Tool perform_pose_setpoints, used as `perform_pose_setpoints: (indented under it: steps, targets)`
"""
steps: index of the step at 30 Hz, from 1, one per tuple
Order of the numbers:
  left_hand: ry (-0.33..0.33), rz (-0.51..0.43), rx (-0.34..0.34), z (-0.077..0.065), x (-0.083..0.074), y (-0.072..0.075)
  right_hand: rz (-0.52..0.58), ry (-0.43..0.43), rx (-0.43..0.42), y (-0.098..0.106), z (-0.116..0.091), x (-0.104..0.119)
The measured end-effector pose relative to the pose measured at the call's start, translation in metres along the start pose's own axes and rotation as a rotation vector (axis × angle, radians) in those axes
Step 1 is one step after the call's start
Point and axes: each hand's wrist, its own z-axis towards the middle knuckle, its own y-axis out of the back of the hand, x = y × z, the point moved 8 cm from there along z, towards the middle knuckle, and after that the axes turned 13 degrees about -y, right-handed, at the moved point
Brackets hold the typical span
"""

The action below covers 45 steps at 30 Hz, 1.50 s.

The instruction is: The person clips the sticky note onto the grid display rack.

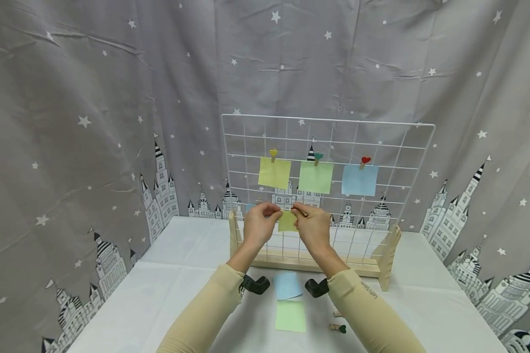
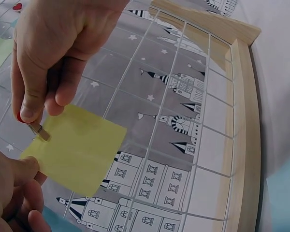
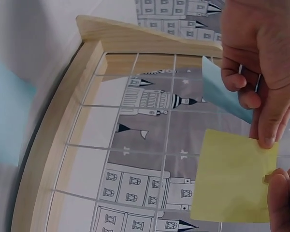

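My left hand [image 1: 259,226] pinches the upper corner of a small yellow sticky note [image 2: 84,150] between thumb and finger. My right hand [image 1: 312,226] pinches a mini wooden clothespin [image 2: 40,130] with a red top, set at the note's upper edge. The note lies against a white wire grid [image 1: 327,119], below a row of clipped notes. In the right wrist view, the left hand [image 3: 263,72] is above and the right thumb [image 3: 280,198] covers most of the clothespin. Behind the left hand, a blue note [image 3: 224,89] hangs on the grid, partly hidden.
Higher on the grid hang a yellow note [image 1: 275,172], a green note [image 1: 315,177] and a blue note [image 1: 359,180], each with a heart clothespin. A wooden base [image 1: 291,262] supports it. Blue notes [image 1: 287,285], a green note [image 1: 290,316] and a heart clothespin [image 1: 337,328] lie on the table.
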Motion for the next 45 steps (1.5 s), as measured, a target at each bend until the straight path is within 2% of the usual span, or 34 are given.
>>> perform_pose_setpoints:
  steps: [6,16,24,31,38,43,45]
  targets:
    - [0.004,0.011,0.001,-0.001,0.000,0.000,-0.082,0.082,-0.047,0.000,-0.003,0.004]
    - [0.016,0.013,-0.010,-0.002,0.000,0.003,-0.029,0.056,-0.059,0.004,-0.003,0.003]
    - [0.031,0.080,-0.015,-0.003,-0.003,0.007,0.014,0.042,-0.090,0.016,-0.005,-0.003]
    - [0.008,0.088,-0.026,-0.006,-0.007,0.012,0.061,0.035,-0.090,0.025,-0.010,-0.015]
    - [-0.026,0.072,-0.010,-0.013,0.000,0.012,0.135,0.023,0.034,0.033,-0.015,-0.026]
    - [-0.024,0.036,0.011,-0.018,0.004,0.013,0.109,-0.029,0.117,0.039,-0.018,-0.036]
    - [-0.015,0.022,0.026,-0.020,0.007,0.013,0.087,-0.049,0.136,0.043,-0.024,-0.031]
